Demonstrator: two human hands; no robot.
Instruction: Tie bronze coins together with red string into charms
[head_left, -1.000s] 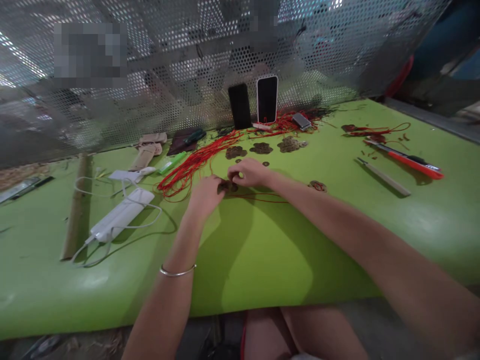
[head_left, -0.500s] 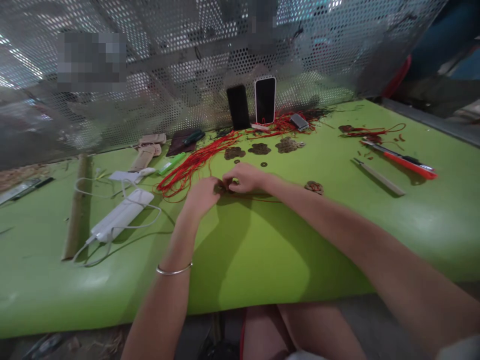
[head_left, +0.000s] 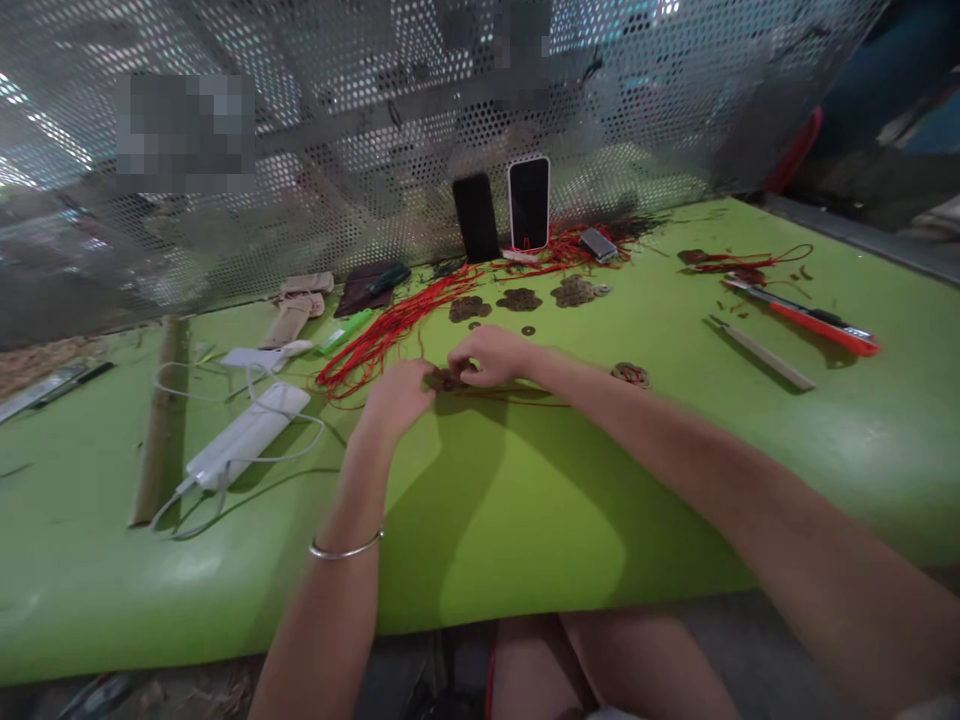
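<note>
Coins (head_left: 446, 380) on red cord (head_left: 517, 398) | small, stiff, slippery, cord limp | left hand (head_left: 394, 395), right hand (head_left: 491, 355) fingers pinch cluster | grip by rims

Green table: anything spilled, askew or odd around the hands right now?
Nothing damaged. The red cords lie in a loose tangle left of the coin piles, and cut red scraps litter the far right by the red-handled knife. Both hands, left hand and right hand, pinch a small coin cluster.
</note>
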